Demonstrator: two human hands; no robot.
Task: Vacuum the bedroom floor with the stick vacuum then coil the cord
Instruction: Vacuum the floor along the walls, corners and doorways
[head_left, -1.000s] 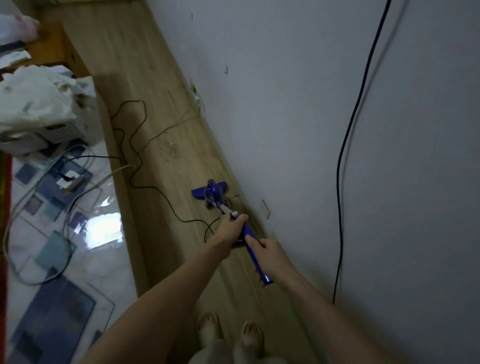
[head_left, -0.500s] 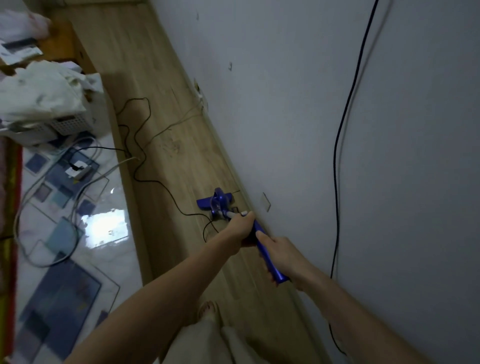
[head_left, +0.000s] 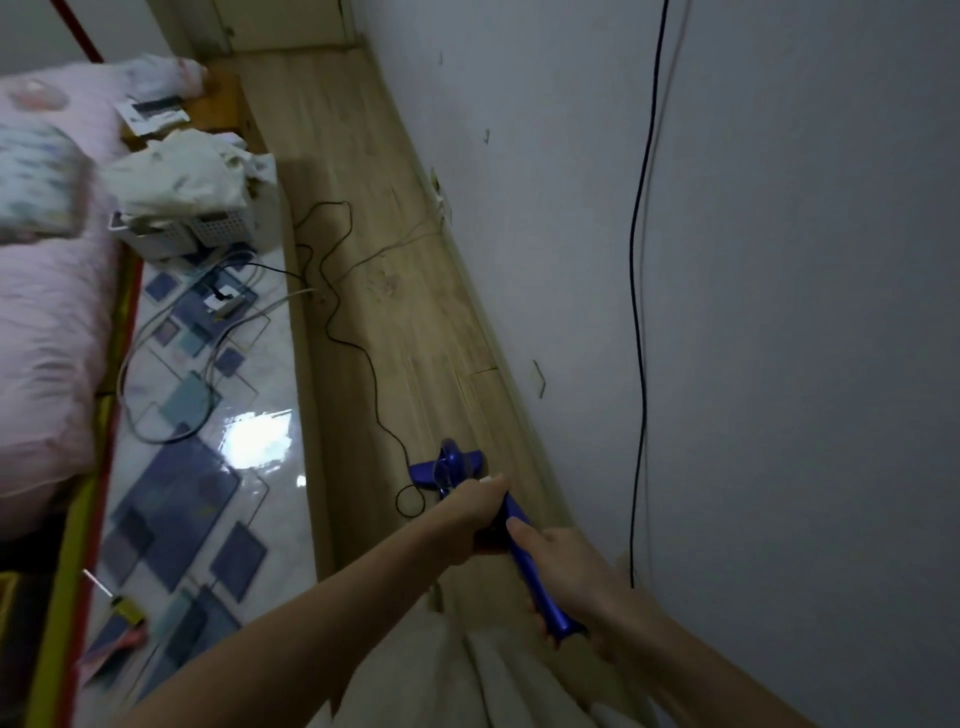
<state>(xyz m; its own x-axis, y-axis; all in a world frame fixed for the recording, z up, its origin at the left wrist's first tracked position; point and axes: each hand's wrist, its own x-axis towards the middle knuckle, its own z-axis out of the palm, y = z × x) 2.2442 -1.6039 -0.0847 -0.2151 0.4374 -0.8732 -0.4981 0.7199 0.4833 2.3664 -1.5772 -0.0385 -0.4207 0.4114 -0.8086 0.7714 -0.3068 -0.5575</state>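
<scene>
The left hand is gripping the blue vacuum high on its stick, fingers clenched round it; the right hand is grasping the handle just behind; the vacuum head is sitting on the wooden floor just ahead of the left fingers, nearer the wall than a second ago; the black cord is trailing loose beyond it, so vacuuming is continuing and coiling is waiting.
</scene>
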